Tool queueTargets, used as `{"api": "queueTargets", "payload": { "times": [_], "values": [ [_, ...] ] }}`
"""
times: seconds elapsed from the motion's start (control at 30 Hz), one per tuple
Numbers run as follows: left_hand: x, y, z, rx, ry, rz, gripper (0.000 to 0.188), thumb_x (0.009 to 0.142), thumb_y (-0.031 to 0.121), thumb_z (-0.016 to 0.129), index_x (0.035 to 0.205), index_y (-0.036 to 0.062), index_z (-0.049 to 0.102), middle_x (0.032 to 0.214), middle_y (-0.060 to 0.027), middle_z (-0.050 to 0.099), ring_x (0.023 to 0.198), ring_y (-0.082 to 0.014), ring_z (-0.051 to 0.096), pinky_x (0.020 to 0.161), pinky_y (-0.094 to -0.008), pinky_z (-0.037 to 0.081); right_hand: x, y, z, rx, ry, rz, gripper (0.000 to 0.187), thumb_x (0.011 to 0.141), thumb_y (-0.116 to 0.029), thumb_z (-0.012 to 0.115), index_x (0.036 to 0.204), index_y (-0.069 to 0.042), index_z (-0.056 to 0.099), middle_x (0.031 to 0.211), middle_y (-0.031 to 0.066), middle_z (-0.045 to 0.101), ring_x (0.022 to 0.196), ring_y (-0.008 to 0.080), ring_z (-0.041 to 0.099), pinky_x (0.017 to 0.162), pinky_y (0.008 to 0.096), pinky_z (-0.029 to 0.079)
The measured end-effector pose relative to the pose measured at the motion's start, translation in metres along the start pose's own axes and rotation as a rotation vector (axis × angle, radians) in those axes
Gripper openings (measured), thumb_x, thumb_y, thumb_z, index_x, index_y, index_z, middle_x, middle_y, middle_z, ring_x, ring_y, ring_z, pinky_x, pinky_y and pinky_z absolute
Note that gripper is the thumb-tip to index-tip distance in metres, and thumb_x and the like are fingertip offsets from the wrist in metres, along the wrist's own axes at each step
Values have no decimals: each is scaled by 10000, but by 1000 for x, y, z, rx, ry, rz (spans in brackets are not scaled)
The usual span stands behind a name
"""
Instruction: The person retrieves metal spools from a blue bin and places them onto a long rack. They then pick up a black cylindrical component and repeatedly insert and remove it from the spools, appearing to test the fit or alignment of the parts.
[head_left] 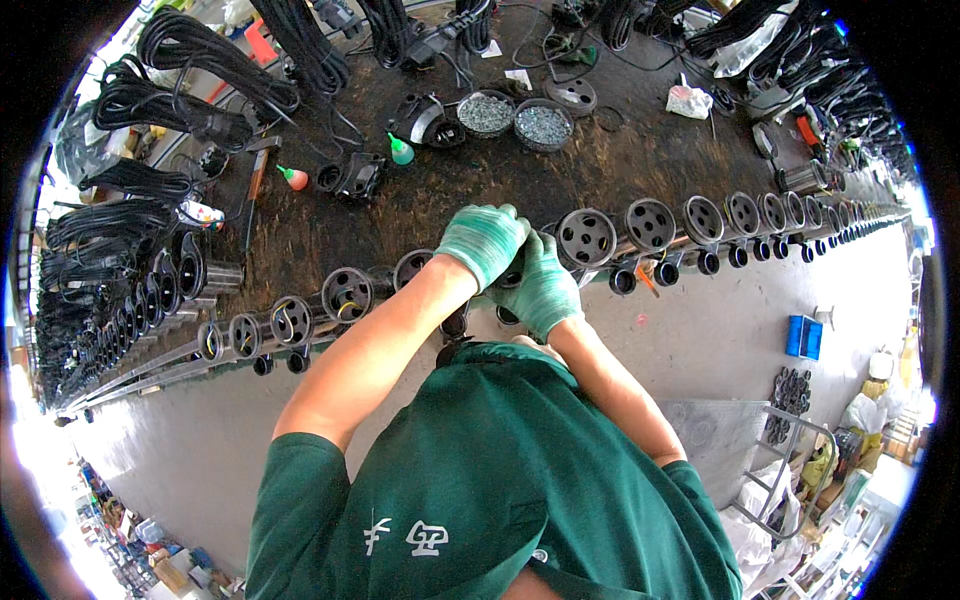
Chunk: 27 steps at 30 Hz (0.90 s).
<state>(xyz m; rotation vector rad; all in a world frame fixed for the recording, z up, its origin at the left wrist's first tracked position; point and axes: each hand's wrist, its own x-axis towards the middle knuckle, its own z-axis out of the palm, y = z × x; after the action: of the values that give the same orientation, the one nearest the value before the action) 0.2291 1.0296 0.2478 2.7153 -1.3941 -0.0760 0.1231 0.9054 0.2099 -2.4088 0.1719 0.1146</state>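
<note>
Between the closed fingers of the left hand and right hand, both are gripping one black round part, with fitted ones lining the rail beyond.

An assembly workshop is shown by a long dark surface lined with round black housings, cable bundles and screw bowls

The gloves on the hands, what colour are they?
Green gloves, clearest in the head view.
</note>
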Motion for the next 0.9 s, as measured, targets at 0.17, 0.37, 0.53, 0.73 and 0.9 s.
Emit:
{"api": "queueTargets", "payload": {
  "times": [0.17, 0.37, 0.53, 0.73, 0.9],
  "values": [
    [-1, -2, -3, -29, -95, 24, 221, 990, 182, 551, 1030, 65, 734, 1099, -143, 707, 984, -346, 710, 859, -465, 579, 3, 16, 16, -31, 34, -45, 1139, 754, -547, 879, 1565, -46, 254, 1513, 252, 424, 1194, 446, 657, 966, 474, 579],
    [1, -9, 1, -102, -132, -17, 227, 981, 195, 581, 1089, 53, 721, 1136, -167, 692, 1031, -361, 692, 888, -465, 572, 1, 5, 8, 52, -4, -9, 1132, 780, -555, 860, 1575, -42, 238, 1520, 259, 418, 1200, 453, 650, 970, 474, 575],
    [-20, -33, 4, -353, 18, 11, 203, 949, 180, 663, 1088, 39, 707, 1084, -177, 699, 997, -399, 678, 892, -465, 561, -3, -7, 0, -7, 11, 45, 1101, 789, -511, 858, 1581, -33, 260, 1522, 259, 423, 1192, 444, 655, 964, 471, 577],
    [-32, -37, 12, -615, 90, -161, 208, 907, 132, 740, 1089, 31, 725, 1069, -180, 721, 1028, -383, 687, 909, -449, 552, 3, -24, -27, -111, -125, 33, 1127, 706, -398, 901, 1580, -19, 300, 1549, 264, 405, 1194, 432, 653, 979, 463, 578],
    [-35, -44, 18, -627, 110, -124, 225, 910, 110, 746, 1119, 28, 727, 1100, -165, 734, 1016, -353, 702, 918, -426, 557, 6, -33, -36, -250, -129, -34, 1120, 679, -379, 916, 1572, -25, 341, 1533, 248, 428, 1267, 397, 609, 1000, 455, 564]
  ]
}}
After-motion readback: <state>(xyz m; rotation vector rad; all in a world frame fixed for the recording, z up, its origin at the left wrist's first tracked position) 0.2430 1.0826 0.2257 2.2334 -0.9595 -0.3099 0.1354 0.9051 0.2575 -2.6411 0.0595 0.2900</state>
